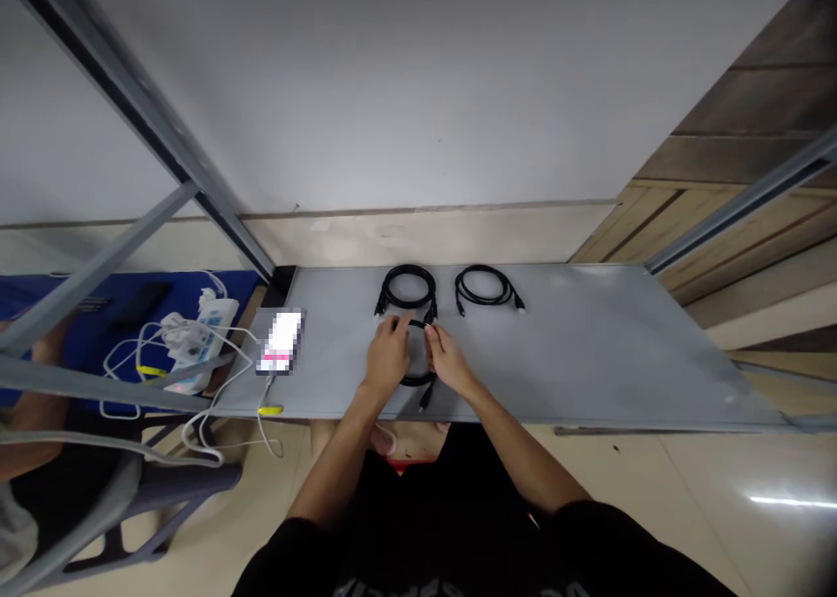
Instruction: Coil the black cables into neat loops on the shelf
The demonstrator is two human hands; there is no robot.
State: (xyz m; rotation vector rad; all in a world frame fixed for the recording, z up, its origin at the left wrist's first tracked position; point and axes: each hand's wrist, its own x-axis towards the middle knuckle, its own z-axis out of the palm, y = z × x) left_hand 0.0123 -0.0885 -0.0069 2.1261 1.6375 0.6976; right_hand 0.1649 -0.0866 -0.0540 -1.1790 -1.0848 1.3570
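- Near the front edge of the gray surface (588,353), between the two hands, I have a black cable (417,380) wound into a loop, with one connector (426,396) at its lower right pointing toward the person.
- Right hand (446,353): nearly closed, thumb and fingertips pinching the loop at its upper right.
- Left hand (391,350): fingers bent over the loop's left side; they hide the contact, so I cannot tell whether they grip it.
- Just behind, I see a second coil (411,304) lying flat; apart from it, to the right, lies a third coil (484,301).
- Farther left, I make out a bright, pixelated screen (281,342) and a white cord (264,398) with a yellow tag (270,410).
- Beyond that, a white power strip (213,340) carries plugs (181,334).
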